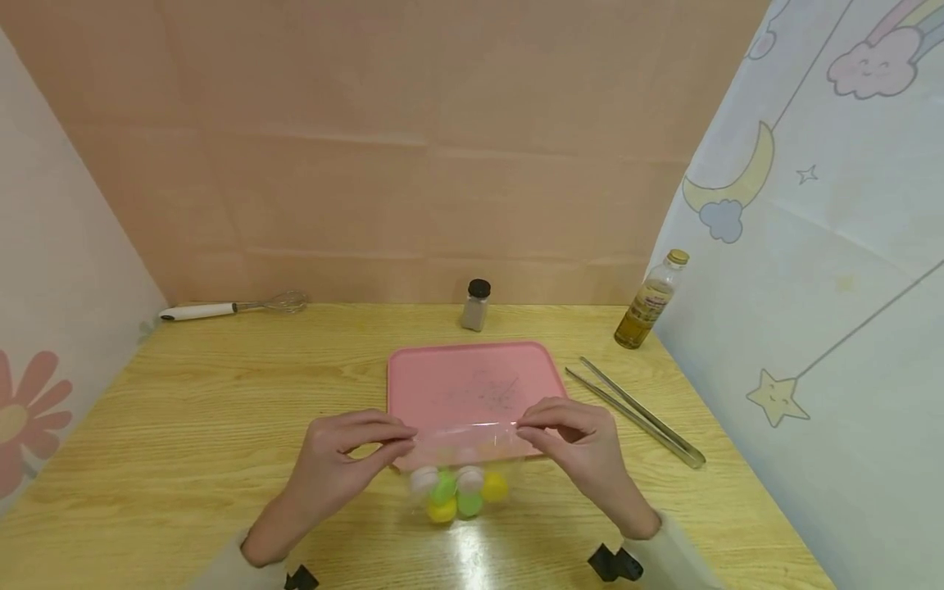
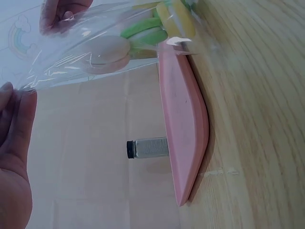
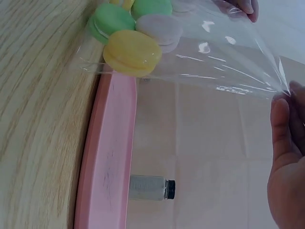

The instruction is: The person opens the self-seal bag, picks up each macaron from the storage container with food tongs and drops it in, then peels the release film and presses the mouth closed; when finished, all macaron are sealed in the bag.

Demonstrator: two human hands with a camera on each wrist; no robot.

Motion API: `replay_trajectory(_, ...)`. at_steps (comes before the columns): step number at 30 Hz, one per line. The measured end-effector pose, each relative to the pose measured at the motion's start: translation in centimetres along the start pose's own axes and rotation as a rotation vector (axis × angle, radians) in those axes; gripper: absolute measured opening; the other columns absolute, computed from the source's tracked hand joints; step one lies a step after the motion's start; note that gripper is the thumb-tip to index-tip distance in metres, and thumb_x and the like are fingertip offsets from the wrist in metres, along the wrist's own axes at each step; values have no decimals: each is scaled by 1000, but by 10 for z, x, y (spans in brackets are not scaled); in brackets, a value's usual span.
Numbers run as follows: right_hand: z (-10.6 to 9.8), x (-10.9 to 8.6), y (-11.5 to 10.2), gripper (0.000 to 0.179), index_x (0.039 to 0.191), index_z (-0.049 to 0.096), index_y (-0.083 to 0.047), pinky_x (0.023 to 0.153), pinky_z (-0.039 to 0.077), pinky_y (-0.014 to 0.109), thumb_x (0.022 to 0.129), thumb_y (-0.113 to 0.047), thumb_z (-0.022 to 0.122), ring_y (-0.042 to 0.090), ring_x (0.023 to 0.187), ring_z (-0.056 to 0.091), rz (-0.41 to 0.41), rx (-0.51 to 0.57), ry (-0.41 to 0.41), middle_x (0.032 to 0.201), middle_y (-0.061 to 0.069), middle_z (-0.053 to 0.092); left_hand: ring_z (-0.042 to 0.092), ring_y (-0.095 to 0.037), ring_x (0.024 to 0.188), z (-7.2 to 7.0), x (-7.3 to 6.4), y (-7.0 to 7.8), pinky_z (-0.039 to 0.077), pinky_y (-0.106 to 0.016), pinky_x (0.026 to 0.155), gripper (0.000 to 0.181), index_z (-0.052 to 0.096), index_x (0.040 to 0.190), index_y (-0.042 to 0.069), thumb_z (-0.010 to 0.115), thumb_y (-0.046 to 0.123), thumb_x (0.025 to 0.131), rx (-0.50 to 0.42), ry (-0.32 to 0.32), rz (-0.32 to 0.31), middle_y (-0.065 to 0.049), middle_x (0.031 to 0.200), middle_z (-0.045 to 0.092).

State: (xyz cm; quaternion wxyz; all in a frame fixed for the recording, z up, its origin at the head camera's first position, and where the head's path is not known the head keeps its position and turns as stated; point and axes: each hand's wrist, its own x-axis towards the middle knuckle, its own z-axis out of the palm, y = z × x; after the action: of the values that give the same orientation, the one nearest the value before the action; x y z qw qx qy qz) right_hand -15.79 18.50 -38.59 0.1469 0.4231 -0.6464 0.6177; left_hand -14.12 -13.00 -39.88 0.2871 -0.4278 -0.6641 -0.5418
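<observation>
A clear plastic bag (image 1: 472,442) hangs between my two hands, with several macarons (image 3: 132,52) in yellow, green and pale pink gathered at its bottom. My left hand (image 1: 352,459) pinches the bag's top left corner between thumb and fingers. At the other top corner, my right hand (image 1: 578,447) pinches the film the same way. Behind the bag lies a pink tray (image 1: 472,369), its near edge partly hidden by the bag and hands. Dark scuff marks show on the tray's surface.
Right of the tray lie metal tongs (image 1: 642,414). A bottle of amber liquid (image 1: 647,305) stands at the back right, and a black-capped jar (image 1: 476,306) behind the tray. A whisk (image 1: 236,306) lies back left. Walls border the wooden table (image 1: 221,393) on three sides.
</observation>
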Motion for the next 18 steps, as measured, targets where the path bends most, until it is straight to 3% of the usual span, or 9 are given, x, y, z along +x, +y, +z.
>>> replay_trajectory(8,0,0,1,20,98,76,5,71,58,26,83,18,74,25,84,69,-23,-78,15,93,20,71,72,-17,78,-1,0,-1,57,-21,68,33,79,99,2,82,-16,72,70,-1,7,-9,93,75)
replay_trajectory(13,1,-1,0,27,97,76,4,69,58,26,78,23,73,25,82,71,-63,-144,26,92,20,72,72,-17,76,1,2,-1,56,-20,66,20,77,107,0,79,4,87,134,24,45,-10,92,75)
replay_trajectory(18,2,-3,1,35,94,76,1,69,58,24,71,27,76,21,77,71,-133,-272,51,89,16,73,72,-17,74,4,3,-1,55,-18,66,24,76,105,-3,70,19,98,240,37,64,-10,89,75)
